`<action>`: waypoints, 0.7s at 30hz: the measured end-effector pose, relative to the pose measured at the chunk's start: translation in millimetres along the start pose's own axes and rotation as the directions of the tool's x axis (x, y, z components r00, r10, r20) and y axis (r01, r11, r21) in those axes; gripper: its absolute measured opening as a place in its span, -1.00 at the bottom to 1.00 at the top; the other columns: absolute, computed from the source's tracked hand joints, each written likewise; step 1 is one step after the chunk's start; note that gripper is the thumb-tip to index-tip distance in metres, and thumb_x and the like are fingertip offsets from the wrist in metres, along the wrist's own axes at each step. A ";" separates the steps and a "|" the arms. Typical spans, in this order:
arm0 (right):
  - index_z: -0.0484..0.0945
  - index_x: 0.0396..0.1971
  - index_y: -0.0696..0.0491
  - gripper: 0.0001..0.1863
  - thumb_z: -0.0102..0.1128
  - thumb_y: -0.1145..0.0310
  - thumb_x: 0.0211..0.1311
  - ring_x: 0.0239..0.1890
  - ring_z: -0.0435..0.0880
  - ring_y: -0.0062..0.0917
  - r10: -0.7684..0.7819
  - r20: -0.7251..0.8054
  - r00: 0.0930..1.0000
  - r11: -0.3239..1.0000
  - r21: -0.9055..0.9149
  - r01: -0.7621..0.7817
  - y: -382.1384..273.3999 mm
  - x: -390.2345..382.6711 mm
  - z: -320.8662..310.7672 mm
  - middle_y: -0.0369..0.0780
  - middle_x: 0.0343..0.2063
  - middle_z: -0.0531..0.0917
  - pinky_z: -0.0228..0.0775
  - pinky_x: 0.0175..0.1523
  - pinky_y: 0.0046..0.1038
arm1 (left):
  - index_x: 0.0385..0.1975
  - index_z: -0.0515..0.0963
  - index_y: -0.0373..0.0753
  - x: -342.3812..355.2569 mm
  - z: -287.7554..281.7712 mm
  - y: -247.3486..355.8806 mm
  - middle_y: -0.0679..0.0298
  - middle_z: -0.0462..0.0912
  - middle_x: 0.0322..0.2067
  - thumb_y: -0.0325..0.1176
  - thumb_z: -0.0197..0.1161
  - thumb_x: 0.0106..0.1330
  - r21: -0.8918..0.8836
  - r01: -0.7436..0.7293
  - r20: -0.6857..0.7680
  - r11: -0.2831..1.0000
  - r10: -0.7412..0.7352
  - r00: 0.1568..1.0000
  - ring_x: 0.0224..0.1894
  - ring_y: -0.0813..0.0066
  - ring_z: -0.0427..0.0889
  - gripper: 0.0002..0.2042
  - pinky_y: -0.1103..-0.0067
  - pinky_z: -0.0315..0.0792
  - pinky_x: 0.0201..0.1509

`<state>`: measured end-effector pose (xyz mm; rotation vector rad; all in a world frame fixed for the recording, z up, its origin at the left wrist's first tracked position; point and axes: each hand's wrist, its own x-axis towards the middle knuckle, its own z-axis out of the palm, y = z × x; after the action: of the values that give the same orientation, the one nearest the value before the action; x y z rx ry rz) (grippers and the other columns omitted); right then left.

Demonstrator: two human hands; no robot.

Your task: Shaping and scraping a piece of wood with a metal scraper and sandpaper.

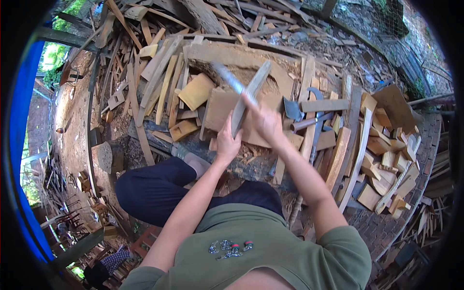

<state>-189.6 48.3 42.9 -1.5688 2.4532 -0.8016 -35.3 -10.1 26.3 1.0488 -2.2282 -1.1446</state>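
Your L grip (227,141) holds a grey wood strip (257,79), R grip (264,124) a blurred blade (228,77); strip's prob. part-trimmed, can't tell how much remains.

My left hand (227,145) has the slat (252,94) over the chopping block (218,116); the knife (226,77) in my right hand (265,123) crosses it. Left of the chopping block I get a smaller block (196,92), then sticks (166,89), and the stump (107,158) farther left. Just right sits a broad blade (293,109), then a sickle (319,118), then offcuts (386,166). Scrap (270,21) lies behind; my knees (147,191) are before it all.
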 end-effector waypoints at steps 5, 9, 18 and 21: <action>0.29 0.34 -0.36 -0.35 -0.02 0.44 0.23 -0.53 0.66 -0.11 0.141 -0.161 0.977 0.988 -0.033 -0.148 37.0 65.6 10.8 -0.03 -0.53 0.60 0.50 -0.45 -0.08 | 0.33 0.22 -0.31 -0.8 1.9 -0.6 -0.18 0.48 0.13 -0.46 0.29 0.17 0.010 0.026 -0.014 1.000 -0.026 1.000 0.16 -0.12 0.49 -0.33 0.30 0.39 0.21; 0.26 0.36 -0.41 -0.29 -0.04 0.49 0.21 -0.53 0.66 -0.09 0.095 0.018 0.995 0.994 -0.059 -0.093 3.7 22.7 21.8 -0.03 -0.54 0.58 0.51 -0.45 -0.12 | 0.32 0.21 -0.36 1.6 -1.4 -5.2 -0.20 0.47 0.12 -0.50 0.28 0.15 0.002 0.070 0.034 0.998 -0.070 0.997 0.16 -0.13 0.49 -0.32 0.30 0.38 0.22; 0.33 0.32 -0.33 -0.37 -0.06 0.48 0.25 -0.43 0.66 -0.05 0.152 -0.076 0.985 0.988 0.015 -0.152 29.3 70.1 1.5 -0.02 -0.47 0.61 0.49 -0.39 -0.11 | 0.31 0.21 -0.38 0.8 -0.5 -2.7 -0.23 0.50 0.08 -0.43 0.31 0.18 0.020 0.005 0.003 1.000 -0.005 1.000 0.13 -0.12 0.52 -0.33 0.30 0.40 0.19; 0.28 0.33 -0.42 -0.34 -0.04 0.45 0.23 -0.45 0.66 -0.06 0.206 -0.195 0.959 0.974 0.133 -0.183 26.9 60.4 29.2 -0.02 -0.46 0.62 0.51 -0.37 -0.03 | 0.32 0.20 -0.37 -3.1 1.1 -6.0 -0.23 0.50 0.08 -0.43 0.30 0.18 0.010 0.028 0.011 1.000 -0.029 1.000 0.14 -0.12 0.51 -0.32 0.30 0.39 0.20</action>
<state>-227.9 -6.5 15.4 -1.2365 2.5983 -1.0976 -31.5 -9.4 20.6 1.0837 -2.2366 -1.1557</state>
